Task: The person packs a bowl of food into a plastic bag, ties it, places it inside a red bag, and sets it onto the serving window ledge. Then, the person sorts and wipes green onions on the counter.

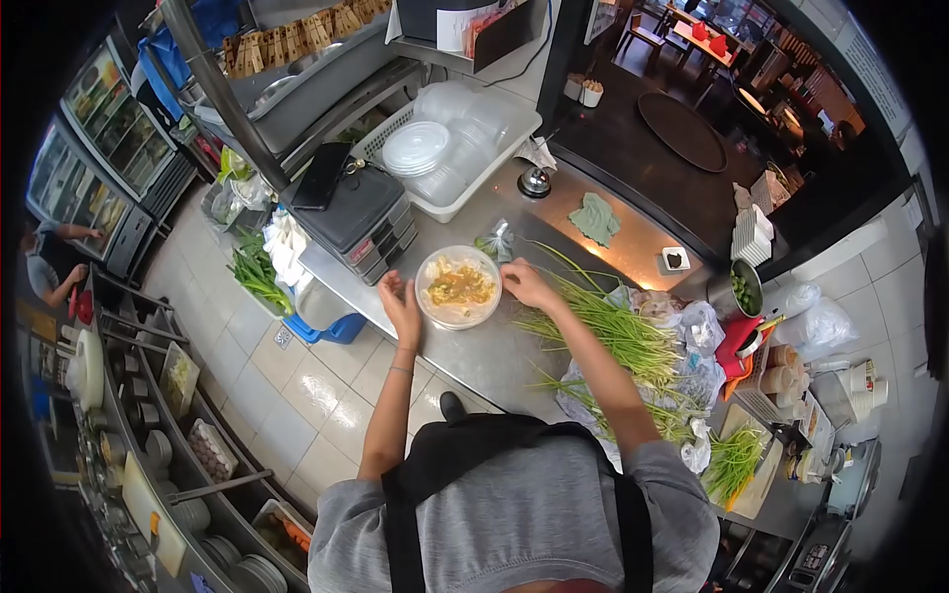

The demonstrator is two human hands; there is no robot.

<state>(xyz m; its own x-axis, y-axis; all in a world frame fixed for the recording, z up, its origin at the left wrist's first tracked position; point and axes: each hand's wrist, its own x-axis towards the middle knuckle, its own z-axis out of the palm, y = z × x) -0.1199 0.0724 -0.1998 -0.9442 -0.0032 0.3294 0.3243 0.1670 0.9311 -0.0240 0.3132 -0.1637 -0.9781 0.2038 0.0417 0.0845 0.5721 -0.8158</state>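
A round, clear plastic container (458, 312) holding yellow-orange food (463, 286) stands on the steel counter before me. At its left side is my left hand (400, 308), upright with its fingers slightly apart and nothing visible in them. My right hand (528, 284) has its fingers curled together at the container's right rim; its fingertips are too small to make out fully. Just behind the container lies a small knotted clear bag (496, 240) with something green in it. To the right, long green scallions (618, 341) spread over plastic wrapping, close to my right forearm.
A white basket (474, 203) of plastic tubs and lids sits behind, beside a stack of dark boxes (358, 219). A service bell (534, 182) and green cloth (595, 218) lie near the pass. Another person (54, 262) stands far left. A cutting board (751, 484) is at right.
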